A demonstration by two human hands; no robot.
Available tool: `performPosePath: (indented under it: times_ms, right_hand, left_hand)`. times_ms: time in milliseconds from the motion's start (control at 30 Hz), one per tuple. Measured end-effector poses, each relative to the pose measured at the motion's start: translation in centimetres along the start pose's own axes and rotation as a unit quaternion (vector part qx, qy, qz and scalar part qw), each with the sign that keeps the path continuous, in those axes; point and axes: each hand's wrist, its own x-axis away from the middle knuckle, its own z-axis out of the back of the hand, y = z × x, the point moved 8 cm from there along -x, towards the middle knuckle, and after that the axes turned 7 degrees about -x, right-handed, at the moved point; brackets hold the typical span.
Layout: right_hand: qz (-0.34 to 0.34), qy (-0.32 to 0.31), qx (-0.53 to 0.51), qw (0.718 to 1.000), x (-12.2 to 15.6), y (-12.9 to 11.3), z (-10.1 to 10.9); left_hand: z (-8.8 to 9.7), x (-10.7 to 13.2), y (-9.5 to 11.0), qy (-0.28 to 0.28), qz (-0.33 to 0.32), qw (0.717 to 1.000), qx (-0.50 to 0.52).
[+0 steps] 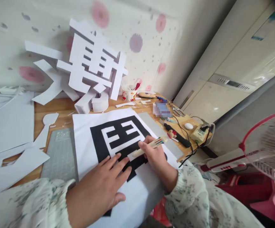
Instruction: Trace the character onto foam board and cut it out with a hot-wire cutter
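Note:
A large white sheet with a thick black printed character lies across the front of the table. My left hand rests flat on it, fingers spread over the lower part of the black print. In my right hand is a thick multicolour pen with a small red figure on its top end. The pen slants down to the left, its tip close to the print beside my left fingertips. Whether the tip touches the sheet I cannot tell. Under the sheet lies a grey-green cutting mat.
Large white cut-out characters lean on the flowered wall. White cut pieces lie at left. A paper cup, a black-handled tool, a power socket and cables crowd the right side. A fan stands beyond the table.

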Motion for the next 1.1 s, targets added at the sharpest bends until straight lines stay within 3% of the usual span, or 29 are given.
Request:
performPosePath:
  times_ms: [100,267,633,1100]
  right_hand:
    - [-0.025,-0.006,-0.009,1.000,0.7,0.3,0.2]
    - [-0.019,0.000,0.061,0.998,1.4,0.4,0.5]
    - [0.008,-0.013,0.134,0.991,1.7,-0.3,0.3]
    - [0.003,-0.013,0.121,0.993,1.9,0.0,0.8]
  left_hand:
    - [0.5,0.0,0.2,0.042,-0.019,0.999,-0.015]
    - [1.0,0.3,0.3,0.109,-0.028,0.993,-0.027]
    - [0.7,0.2,0.5,0.104,-0.009,0.994,-0.020]
    - [0.9,0.4,0.6,0.117,-0.014,0.993,-0.024]
